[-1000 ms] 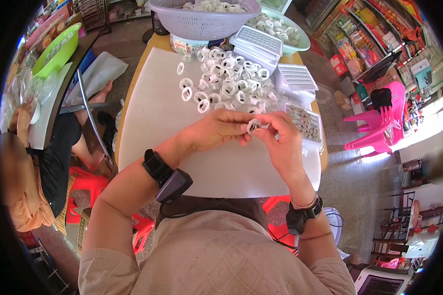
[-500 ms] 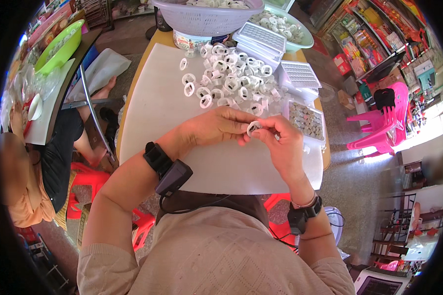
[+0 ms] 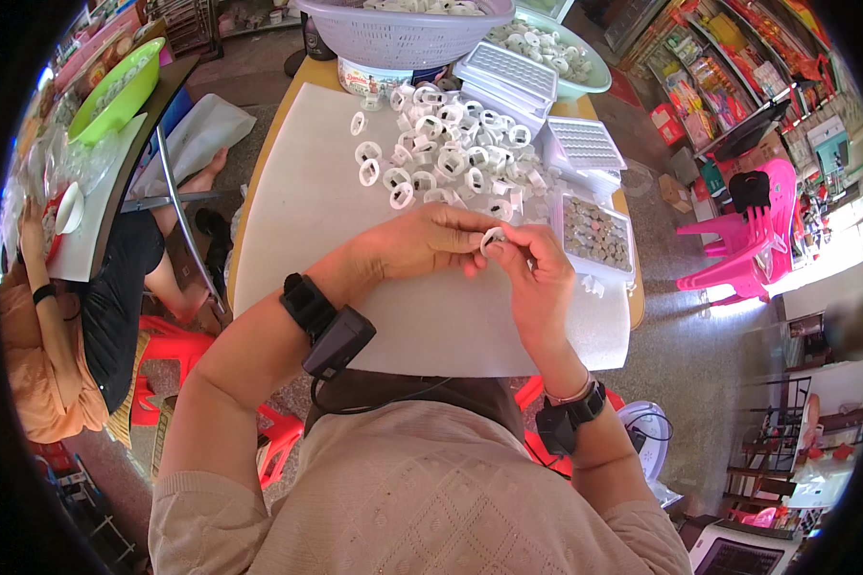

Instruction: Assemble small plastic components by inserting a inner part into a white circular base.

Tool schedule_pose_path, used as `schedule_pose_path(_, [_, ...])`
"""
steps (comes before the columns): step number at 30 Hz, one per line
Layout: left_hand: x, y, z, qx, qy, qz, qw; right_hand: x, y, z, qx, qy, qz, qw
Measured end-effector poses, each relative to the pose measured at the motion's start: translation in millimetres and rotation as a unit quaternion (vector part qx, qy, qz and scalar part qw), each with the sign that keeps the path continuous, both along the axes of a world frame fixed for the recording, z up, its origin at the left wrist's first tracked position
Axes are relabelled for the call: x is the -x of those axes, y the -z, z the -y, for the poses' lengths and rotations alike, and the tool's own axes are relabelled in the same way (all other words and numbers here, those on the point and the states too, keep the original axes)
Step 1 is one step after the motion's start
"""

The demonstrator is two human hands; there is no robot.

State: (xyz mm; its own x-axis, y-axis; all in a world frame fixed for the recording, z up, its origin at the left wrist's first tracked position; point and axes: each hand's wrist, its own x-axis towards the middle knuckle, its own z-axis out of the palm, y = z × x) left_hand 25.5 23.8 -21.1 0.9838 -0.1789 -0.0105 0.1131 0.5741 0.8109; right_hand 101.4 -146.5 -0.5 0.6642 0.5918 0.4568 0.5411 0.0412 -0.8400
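Observation:
Between the fingertips of both hands is a small white ring-shaped plastic part (image 3: 492,238), held above the near half of the white sheet. My left hand (image 3: 430,240) pinches its left side, and my right hand (image 3: 535,268) grips it from the right with thumb and fingers. Fingers cover much of the part. Just beyond my hands lies a loose heap of similar white ring parts (image 3: 451,163), some with dark pieces inside. To the right of my right hand sits a white tray (image 3: 599,233) filled with small round pieces.
Stacked white ridged trays (image 3: 510,75) stand at the table's far right, with another lidded tray (image 3: 585,146) nearer. A lilac basket (image 3: 408,36) and a pale green basin (image 3: 585,77) hold more parts. On the left, a person (image 3: 53,355) sits at a dark table with a green basin (image 3: 115,96).
Both hands still hold the white ring part, which has turned slightly. My right hand and wrist have shifted a little left. The seated person's arm at left has moved.

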Motion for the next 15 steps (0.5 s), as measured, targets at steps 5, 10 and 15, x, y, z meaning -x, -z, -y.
schedule_pose_path(5, [0.2,-5.6,1.5,0.035,-0.021,0.003,0.999,3.0,-9.2,-5.0,0.034,0.074,0.015,0.997])
schedule_pose_path(10, [-1.4,-3.1,1.0,0.039,-0.038,-0.002,0.999,0.8,-6.2,-2.7,0.052,0.053,0.080,0.994])
schedule_pose_path(15, [-2.0,-0.4,0.4,0.042,-0.039,-0.003,0.998,0.8,0.2,-2.6,0.029,0.073,0.188,0.979])
